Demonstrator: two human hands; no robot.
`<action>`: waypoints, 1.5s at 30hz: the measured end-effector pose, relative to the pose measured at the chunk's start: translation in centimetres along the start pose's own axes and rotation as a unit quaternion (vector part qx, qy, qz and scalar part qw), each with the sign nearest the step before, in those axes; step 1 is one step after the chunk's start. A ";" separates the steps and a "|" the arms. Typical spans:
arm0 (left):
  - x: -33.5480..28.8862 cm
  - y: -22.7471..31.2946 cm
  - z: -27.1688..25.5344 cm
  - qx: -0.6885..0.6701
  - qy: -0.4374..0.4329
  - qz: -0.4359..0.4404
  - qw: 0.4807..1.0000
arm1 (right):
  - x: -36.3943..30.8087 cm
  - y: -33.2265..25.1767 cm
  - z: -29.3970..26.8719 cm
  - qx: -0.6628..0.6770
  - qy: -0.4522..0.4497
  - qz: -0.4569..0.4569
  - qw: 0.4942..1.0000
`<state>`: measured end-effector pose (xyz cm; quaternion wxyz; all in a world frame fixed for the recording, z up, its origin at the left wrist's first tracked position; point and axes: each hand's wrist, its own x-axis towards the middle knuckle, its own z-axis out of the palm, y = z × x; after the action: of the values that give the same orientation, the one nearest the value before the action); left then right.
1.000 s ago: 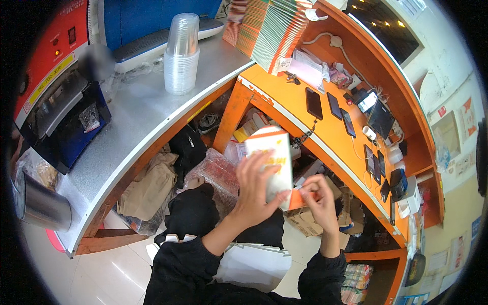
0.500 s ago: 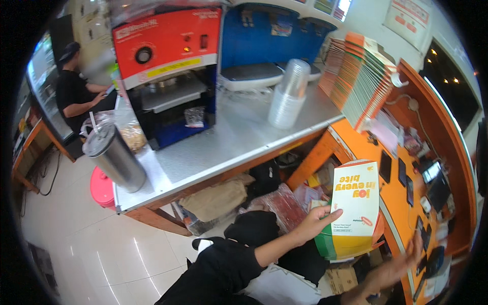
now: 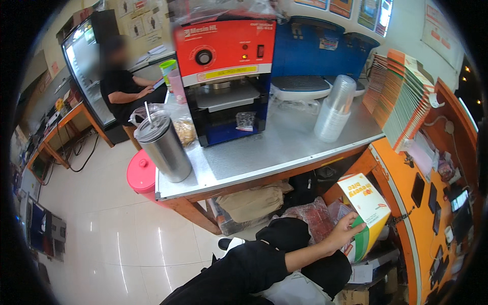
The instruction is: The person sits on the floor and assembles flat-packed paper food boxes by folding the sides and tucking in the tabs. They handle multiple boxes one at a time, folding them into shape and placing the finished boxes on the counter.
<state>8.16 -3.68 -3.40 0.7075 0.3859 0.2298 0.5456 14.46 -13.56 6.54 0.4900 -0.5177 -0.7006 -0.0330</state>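
Observation:
My left hand grips the lower edge of a white, yellow and green printed paper carton. The carton is tilted over my lap, beside the orange counter. Its body stands out as a box shape with an orange inner side facing left. The fingers lie along the carton's near side, and part of them is hidden. My right hand is out of the picture. A tall stack of flat folded cartons leans at the back right, on the table corner.
A red cup-sealing machine stands on the metal table. Nested clear plastic cups and a steel tumbler with a straw flank it. Several phones lie on the orange counter. A person sits at the back left.
The flat-looking carton has been opened into a box shape and turned in my left hand. My right hand has left the picture. The view has swung left.

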 end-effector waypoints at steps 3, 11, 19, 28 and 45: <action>0.1 -0.1 0.0 -0.004 -0.007 0.004 1.000 | -0.5 0.0 0.5 0.008 0.001 0.009 1.000; 0.6 -1.3 0.0 0.018 -0.009 -0.030 0.999 | -0.8 0.6 0.6 0.030 0.001 0.019 0.999; 0.5 -1.4 0.0 0.017 -0.014 0.035 0.999 | -1.0 0.7 0.8 0.051 0.004 0.034 0.998; 0.7 -1.1 0.1 0.013 -0.011 0.020 1.000 | -1.1 0.9 1.1 0.073 -0.003 0.043 0.996; 1.0 -1.9 0.0 -0.016 -0.029 0.063 0.997 | -1.0 1.4 1.5 0.089 -0.012 0.054 0.995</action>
<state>9.55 -2.91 -4.81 0.6843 0.4038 0.1761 0.5812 14.50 -12.75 4.43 0.5269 -0.5097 -0.6773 0.0617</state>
